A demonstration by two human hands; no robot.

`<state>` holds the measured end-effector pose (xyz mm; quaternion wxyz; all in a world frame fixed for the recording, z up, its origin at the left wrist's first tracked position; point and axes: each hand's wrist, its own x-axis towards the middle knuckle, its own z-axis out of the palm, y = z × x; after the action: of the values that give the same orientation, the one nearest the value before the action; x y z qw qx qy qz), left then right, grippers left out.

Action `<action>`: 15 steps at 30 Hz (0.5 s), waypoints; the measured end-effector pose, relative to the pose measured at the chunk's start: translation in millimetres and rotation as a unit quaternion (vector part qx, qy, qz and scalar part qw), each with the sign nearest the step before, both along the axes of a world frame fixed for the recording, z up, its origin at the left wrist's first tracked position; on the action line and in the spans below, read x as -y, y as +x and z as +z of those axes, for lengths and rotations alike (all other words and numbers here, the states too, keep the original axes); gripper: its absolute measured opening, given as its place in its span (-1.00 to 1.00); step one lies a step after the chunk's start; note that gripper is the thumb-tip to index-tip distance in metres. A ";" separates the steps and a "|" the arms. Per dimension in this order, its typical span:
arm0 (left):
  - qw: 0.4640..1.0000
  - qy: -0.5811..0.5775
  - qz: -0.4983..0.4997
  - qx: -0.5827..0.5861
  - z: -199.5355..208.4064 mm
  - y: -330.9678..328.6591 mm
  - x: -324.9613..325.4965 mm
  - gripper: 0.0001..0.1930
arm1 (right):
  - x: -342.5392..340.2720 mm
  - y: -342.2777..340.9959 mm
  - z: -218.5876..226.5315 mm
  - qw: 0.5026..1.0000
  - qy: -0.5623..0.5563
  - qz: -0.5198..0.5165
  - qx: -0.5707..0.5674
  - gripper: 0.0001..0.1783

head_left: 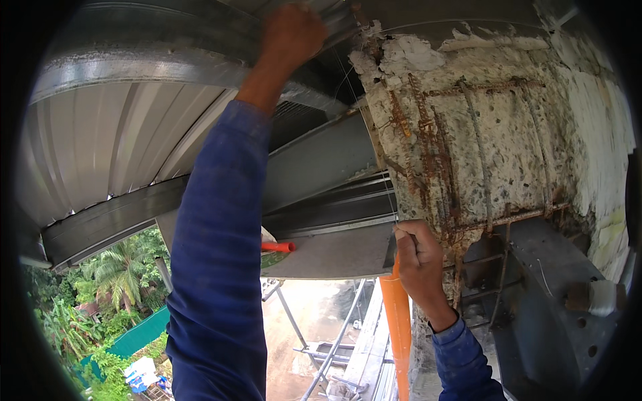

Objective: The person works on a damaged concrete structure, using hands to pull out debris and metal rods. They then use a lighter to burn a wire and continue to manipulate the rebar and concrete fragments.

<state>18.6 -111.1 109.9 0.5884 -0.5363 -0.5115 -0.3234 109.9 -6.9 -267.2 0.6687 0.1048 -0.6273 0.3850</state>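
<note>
My left hand [292, 39] is raised high against the metal beams overhead, its fingers closed in a fist; what they hold, if anything, is hidden. Lower and to the right, my right hand [420, 267] pinches a thin wire [386, 182] between thumb and fingers. From there the wire climbs along the edge of the broken concrete column [508, 154] toward the dark gap under the beams. Just beside my right hand is the end of a grey board [328, 255], and an orange pipe [396, 327] stands below it.
Rusty reinforcing bars [428, 147] lie exposed on the column. A short red pipe [277, 247] rests by the board. A steel beam [321, 157] crosses behind my left arm. Scaffold tubes [338, 334] stand far below; a dark steel plate [535, 287] is at lower right.
</note>
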 end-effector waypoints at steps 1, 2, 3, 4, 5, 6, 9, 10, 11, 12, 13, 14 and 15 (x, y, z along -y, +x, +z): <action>1.000 0.018 0.021 0.007 4.2 -3.2 -2.7 -0.75 | -0.8 -3.5 -0.2 1.000 0.001 0.004 -0.004 -0.86; 0.999 0.032 0.029 0.013 5.5 4.8 -18.9 -0.75 | -7.0 -2.3 0.7 1.000 -0.003 -0.004 -0.010 -0.85; 0.997 0.050 0.050 0.021 6.1 4.7 -23.4 -0.74 | -6.2 -2.1 1.9 1.000 -0.005 -0.005 -0.003 -0.85; 0.997 0.073 0.036 0.012 6.6 1.3 -25.5 -0.71 | -4.7 0.0 3.9 1.000 -0.008 -0.006 0.004 -0.85; 0.995 0.094 0.021 0.002 6.7 -1.7 -28.2 -0.69 | -3.4 1.3 5.5 1.000 -0.012 -0.008 0.009 -0.85; 0.993 0.114 0.006 -0.009 8.1 -4.2 -30.5 -0.67 | -3.0 1.1 6.4 1.000 -0.003 -0.012 0.004 -0.85; 0.985 0.142 -0.025 0.095 15.9 -10.4 -37.1 -0.67 | -4.5 -0.1 9.7 1.000 0.018 -0.022 -0.007 -0.86; 0.992 0.112 0.042 0.029 26.5 -22.6 -37.9 -0.67 | -3.9 -1.7 11.3 0.999 0.025 -0.023 -0.008 -0.86; 0.990 0.081 0.110 -0.037 41.9 -43.3 -36.3 -0.67 | -0.9 -2.7 13.0 0.999 0.034 -0.022 -0.008 -0.86; 0.978 0.047 0.176 -0.103 45.1 -51.5 -35.3 -0.68 | 0.0 -4.3 13.2 0.999 0.028 -0.016 -0.006 -0.87; 0.965 0.020 0.219 -0.139 47.3 -59.8 -35.3 -0.68 | 2.0 -6.3 13.4 1.000 0.023 -0.009 -0.004 -0.87; 0.950 -0.007 0.256 -0.177 46.7 -58.5 -35.6 -0.69 | 1.3 -6.7 13.9 1.000 0.016 -0.007 -0.002 -0.87; 0.932 -0.030 0.285 -0.221 41.6 -37.2 -32.7 -0.69 | -2.1 -2.0 13.5 1.000 0.014 -0.019 -0.007 -0.88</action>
<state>-18.7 -78.4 151.5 0.7377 -0.4434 -0.5091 0.0001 107.9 -4.9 -253.6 0.6788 0.1047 -0.6296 0.3631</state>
